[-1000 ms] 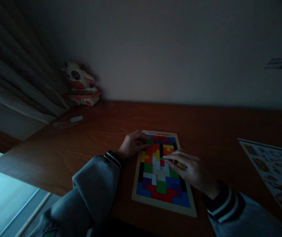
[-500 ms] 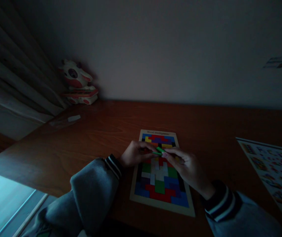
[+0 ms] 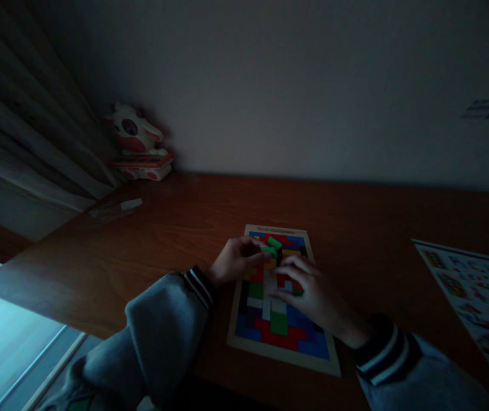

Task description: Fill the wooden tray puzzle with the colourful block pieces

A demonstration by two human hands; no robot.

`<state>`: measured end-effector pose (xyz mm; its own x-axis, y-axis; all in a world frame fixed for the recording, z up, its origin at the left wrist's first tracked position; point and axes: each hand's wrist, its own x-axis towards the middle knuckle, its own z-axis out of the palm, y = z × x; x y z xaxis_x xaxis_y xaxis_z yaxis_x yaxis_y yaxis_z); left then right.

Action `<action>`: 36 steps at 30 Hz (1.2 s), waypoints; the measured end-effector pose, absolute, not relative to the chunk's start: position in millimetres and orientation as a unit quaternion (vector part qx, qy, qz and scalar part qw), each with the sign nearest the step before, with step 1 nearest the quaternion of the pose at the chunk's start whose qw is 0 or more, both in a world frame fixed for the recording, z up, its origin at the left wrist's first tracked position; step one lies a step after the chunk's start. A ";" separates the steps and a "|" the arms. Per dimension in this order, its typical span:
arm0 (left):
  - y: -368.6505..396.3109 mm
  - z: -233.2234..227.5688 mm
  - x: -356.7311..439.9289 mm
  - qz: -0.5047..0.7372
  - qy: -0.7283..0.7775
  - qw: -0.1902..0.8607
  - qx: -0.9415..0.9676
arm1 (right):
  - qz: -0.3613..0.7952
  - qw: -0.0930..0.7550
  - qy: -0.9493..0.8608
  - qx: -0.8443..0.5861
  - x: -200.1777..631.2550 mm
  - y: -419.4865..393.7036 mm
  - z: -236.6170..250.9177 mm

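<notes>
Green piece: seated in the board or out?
Out. The green piece is pinched in the left hand, raised and tilted above the puzzle board, not flush with neighbouring pieces.

Very dim, perhaps window-lit lower left, soft

Puzzle board [image 3: 236,340] lies on the desk [image 3: 176,228] near its front edge. Printed sheet [image 3: 476,297] at the right edge; toy [image 3: 135,142] at the back left corner.

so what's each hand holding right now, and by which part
The left hand pinches a green puzzle piece by its near end, above the puzzle board. The right hand rests on the board's pieces, gripping nothing visible.
</notes>
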<state>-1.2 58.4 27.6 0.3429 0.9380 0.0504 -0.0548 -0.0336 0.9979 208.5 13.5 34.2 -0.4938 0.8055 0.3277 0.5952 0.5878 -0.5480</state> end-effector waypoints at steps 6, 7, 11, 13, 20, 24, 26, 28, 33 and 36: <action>57.2 33.2 -0.1 0.426 0.397 0.579 0.571 | 0.179 0.291 -0.855 -0.390 209.1 11.8 34.6; 57.2 33.6 0.0 0.426 0.397 0.579 0.571 | 0.176 0.297 -0.855 -0.388 209.0 11.9 35.5; 58.1 32.6 0.2 0.440 0.379 0.587 0.564 | 0.174 0.335 -0.830 -0.411 208.5 13.5 40.6; 58.3 31.8 0.2 0.445 0.371 0.589 0.563 | 0.200 0.357 -0.796 -0.446 209.6 14.9 42.3; 59.3 29.7 -0.8 0.466 0.361 0.575 0.567 | 0.198 0.353 -0.763 -0.504 223.2 22.8 39.3; 59.5 30.9 -0.1 0.465 0.364 0.578 0.563 | 0.119 0.332 -0.824 -0.444 227.0 25.7 39.0; 58.8 32.4 0.4 0.463 0.362 0.580 0.564 | 0.102 0.313 -0.845 -0.422 227.2 25.6 40.1; 58.0 33.6 0.5 0.463 0.361 0.577 0.567 | 0.089 0.294 -0.857 -0.413 227.4 25.0 41.7; 55.8 34.4 -2.1 0.443 0.370 0.555 0.600 | 0.082 0.269 -0.864 -0.418 232.1 24.4 46.3; 53.1 35.8 -4.4 0.412 0.373 0.549 0.624 | 0.096 0.275 -0.859 -0.420 235.8 24.2 47.4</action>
